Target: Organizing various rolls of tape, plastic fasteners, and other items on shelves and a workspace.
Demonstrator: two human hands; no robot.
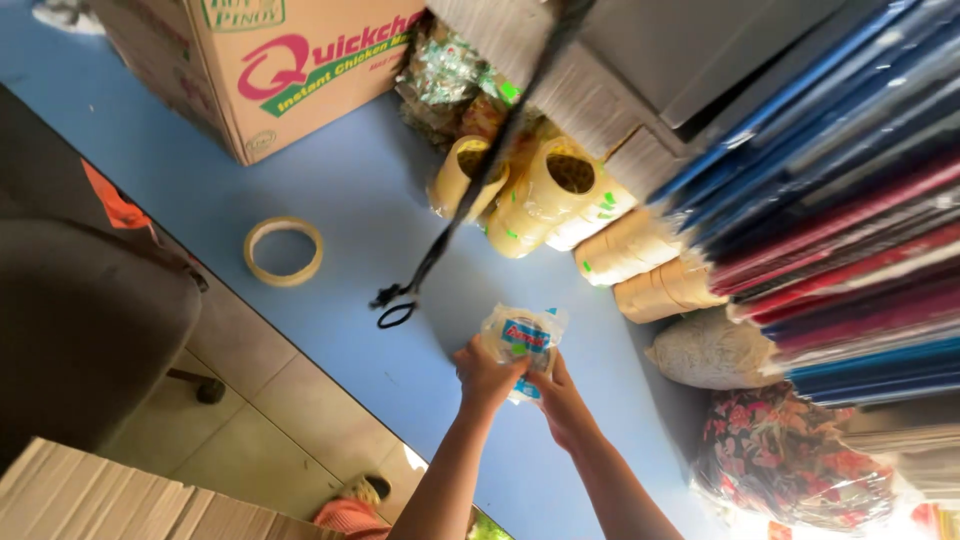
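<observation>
We held a small clear plastic packet with a blue and red label over the blue tabletop, both hands closed on it: our left hand gripped its near left edge and our right hand pinched its lower right corner, the two hands touching beneath it. Relative to that packet, a black cord ending in a loop hung just to the left, its line running up and away past the stock. Farther left on the tabletop lay a single flat roll of clear tape, well apart from the packet. Beyond the packet stood a cluster of yellowish tape rolls in clear wrap, and to their right two stacks of brown tape rolls. Right of the packet sat a white bag of pale fibre, with a floral-printed bundle in clear plastic nearer us on the same side. Above those, slanted stacks of blue, red and purple sheets filled the right. Far beyond the packet, to the left, stood a brown cardboard carton with pink and green print
</observation>
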